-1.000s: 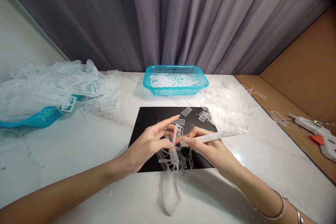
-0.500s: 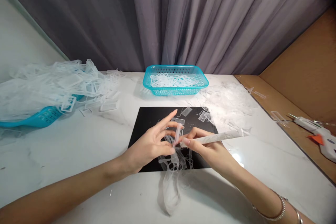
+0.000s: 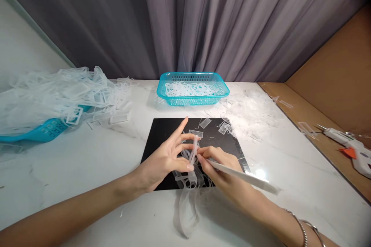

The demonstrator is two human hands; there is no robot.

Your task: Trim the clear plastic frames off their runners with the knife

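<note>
My left hand (image 3: 171, 152) holds a thin translucent plastic frame (image 3: 194, 150) upright between thumb and fingers, the index finger stretched away. In my right hand (image 3: 222, 164) is a pale, wrapped pen-like tool (image 3: 246, 177), gripped like a pencil; its tip meets the frame's right side and is hidden by my fingers. Beneath both hands lies a black mat (image 3: 162, 131), with loose clear scraps on it. A curled translucent strip (image 3: 187, 212) hangs from the scraps past the mat's front edge.
A blue basket (image 3: 193, 100) of white strips stands behind the mat. Translucent frames (image 3: 66, 88) are heaped over another blue basket (image 3: 49, 129) at left. Clear pieces (image 3: 252, 110) pile up at right, and a white glue gun (image 3: 344, 139) lies at the far right.
My right hand has turned, so the tool's rear end has swung down toward me. My left index finger has shifted slightly left; the frame is still held.
</note>
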